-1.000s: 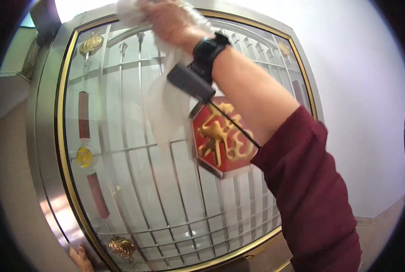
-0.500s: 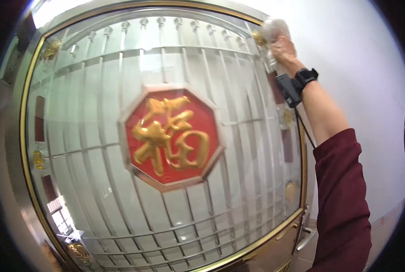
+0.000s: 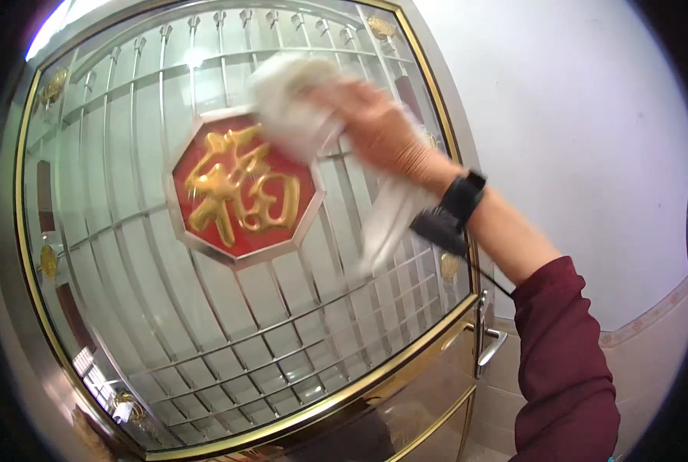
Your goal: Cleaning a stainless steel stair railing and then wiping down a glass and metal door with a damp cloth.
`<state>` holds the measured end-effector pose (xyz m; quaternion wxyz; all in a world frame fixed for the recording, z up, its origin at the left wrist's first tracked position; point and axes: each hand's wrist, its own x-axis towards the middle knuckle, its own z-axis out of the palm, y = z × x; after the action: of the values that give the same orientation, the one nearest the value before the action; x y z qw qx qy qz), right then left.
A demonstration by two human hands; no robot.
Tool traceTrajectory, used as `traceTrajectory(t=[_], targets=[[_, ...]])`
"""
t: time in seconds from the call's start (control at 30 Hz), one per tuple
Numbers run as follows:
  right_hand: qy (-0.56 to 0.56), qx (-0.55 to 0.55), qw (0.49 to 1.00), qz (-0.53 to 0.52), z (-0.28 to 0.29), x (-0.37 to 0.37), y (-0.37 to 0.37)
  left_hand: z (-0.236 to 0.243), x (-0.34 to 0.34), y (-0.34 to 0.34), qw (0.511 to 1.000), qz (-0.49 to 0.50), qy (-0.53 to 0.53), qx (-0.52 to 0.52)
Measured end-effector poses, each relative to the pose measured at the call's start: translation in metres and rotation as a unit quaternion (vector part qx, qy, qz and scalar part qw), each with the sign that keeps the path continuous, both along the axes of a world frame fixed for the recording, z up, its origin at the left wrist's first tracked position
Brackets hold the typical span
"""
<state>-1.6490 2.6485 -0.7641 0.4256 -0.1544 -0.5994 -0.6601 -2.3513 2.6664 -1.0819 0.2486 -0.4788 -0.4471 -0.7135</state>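
My right hand (image 3: pixel 379 127) is closed on a whitish cloth (image 3: pixel 286 96), both smeared by motion. They are in front of the glass pane (image 3: pixel 151 316) of a door, over the upper right of a red octagonal plaque (image 3: pixel 214 142) with a raised gold character. A loose end of the cloth hangs down below my wrist. Whether the cloth presses on the glass, I cannot tell. Behind the pane stand metal bars. On my right wrist sits a black strap with a dark device (image 3: pixel 444 219). My left hand is out of view.
A gold-edged metal frame (image 3: pixel 436 73) surrounds the glass. The door's lever handle (image 3: pixel 492 346) sticks out at the lower right, below my forearm. A pale wall (image 3: pixel 575 154) rises at the right, with a patterned tile border (image 3: pixel 637 327) low on it.
My right hand has moved with the cloth from the pane's upper right corner leftward and down, to beside the plaque. The view has shifted, so the plaque now appears farther left and higher.
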Motion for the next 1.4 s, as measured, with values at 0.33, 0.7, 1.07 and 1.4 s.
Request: traceTrajectory(t=[0.33,0.7,1.07,1.4], targets=[[0.365,0.012,0.931,-0.007,-0.032,0.075,0.020,0.013,0.030,0.001,0.967,-0.202,-0.098,-0.119],[0.348,0.017,0.937,0.004,-0.037,0.066,0.011,0.017,0.043,-0.015,0.965,-0.209,-0.122,-0.105],[0.349,0.031,0.936,0.008,-0.050,0.050,0.011,0.026,0.053,-0.014,0.956,-0.240,-0.119,-0.121],[-0.188,-0.189,0.939,0.218,-0.245,-0.225,-0.012,0.042,0.075,-0.021,0.966,-0.209,-0.051,-0.146]])
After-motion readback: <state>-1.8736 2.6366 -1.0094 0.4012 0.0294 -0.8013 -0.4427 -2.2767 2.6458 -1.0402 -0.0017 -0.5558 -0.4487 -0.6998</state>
